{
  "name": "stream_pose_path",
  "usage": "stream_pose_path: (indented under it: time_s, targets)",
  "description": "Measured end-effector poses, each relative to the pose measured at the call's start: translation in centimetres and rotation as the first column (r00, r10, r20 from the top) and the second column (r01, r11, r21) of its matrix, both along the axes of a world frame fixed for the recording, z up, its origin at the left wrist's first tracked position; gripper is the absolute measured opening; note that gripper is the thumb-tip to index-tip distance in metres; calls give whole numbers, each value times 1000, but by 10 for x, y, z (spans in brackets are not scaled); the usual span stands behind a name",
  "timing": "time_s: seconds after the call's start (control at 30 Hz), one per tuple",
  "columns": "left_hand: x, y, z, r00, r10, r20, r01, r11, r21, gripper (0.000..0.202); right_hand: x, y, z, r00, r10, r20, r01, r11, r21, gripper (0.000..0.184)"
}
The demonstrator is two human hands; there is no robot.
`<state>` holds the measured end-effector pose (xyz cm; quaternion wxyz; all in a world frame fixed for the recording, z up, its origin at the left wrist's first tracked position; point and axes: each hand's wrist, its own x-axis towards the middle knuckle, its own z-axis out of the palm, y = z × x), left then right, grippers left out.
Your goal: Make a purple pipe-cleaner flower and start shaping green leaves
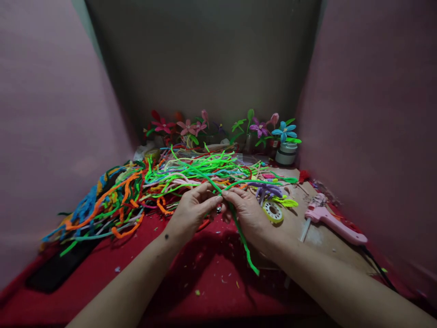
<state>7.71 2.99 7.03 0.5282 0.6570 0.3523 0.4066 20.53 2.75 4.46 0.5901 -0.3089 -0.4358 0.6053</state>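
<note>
Green pipe cleaners [244,243] cross at the fingertips of both my hands, above the front of the table. One long end rises to the upper left, another runs off to the right, and a fuzzy end hangs down in front of my right wrist. My left hand [194,207] pinches the crossing between thumb and forefinger. Pressed against it from the other side, my right hand [244,212] also grips the crossing with thumb and fingers. Whether the strands are twisted together there is hidden by my fingertips. Just behind lies a heap of loose green pipe cleaners [211,164].
A tangle of coloured pipe cleaners [102,200] lies left, over a black flat object [58,269]. On the right are a roll of tape [273,212], purple pipe-cleaner pieces [268,190] and a pink glue gun [336,223] with its cord. A blue flower [284,131] stands behind.
</note>
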Motion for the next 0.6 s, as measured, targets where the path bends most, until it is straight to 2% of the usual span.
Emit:
stream_pose_path:
  time_s: [0.1,0.13,0.2,0.27,0.33,0.4,0.43,0.47,0.5,0.53,0.6]
  targets:
    - [-1,-1,-2,992,126,0,-126,992,27,14,1,-2,4,1000,5,25,-4,1000,-21,19]
    - [-1,0,-4,982,189,-12,-187,979,79,14,1,-3,5,999,14,38,-12,999,-34,19]
    - [-3,2,-8,954,297,-39,-274,918,286,12,3,-3,5,996,35,77,-31,998,-52,21]
    - [-7,5,-14,926,365,-100,-247,783,571,12,5,-2,5,990,54,130,-47,997,-53,24]
    - [-10,7,-18,875,439,-205,-102,580,808,18,7,1,3,980,80,184,-71,996,-53,29]
    - [-13,8,-20,781,559,-278,71,363,929,24,8,4,2,976,102,194,-94,994,-53,28]
    - [-14,7,-20,733,615,-291,151,270,951,25,8,5,2,981,110,161,-102,993,-63,26]
    - [-14,6,-20,692,658,-298,219,201,955,26,8,6,3,987,124,103,-116,990,-81,23]
    - [-14,4,-19,661,687,-301,270,157,950,26,8,6,4,990,138,26,-134,985,-105,21]
    - [-14,2,-18,639,704,-309,305,137,943,26,8,6,4,987,151,-50,-156,979,-129,20]
    - [-14,-1,-15,609,720,-333,340,143,929,25,8,4,6,972,197,-129,-214,966,-142,22]
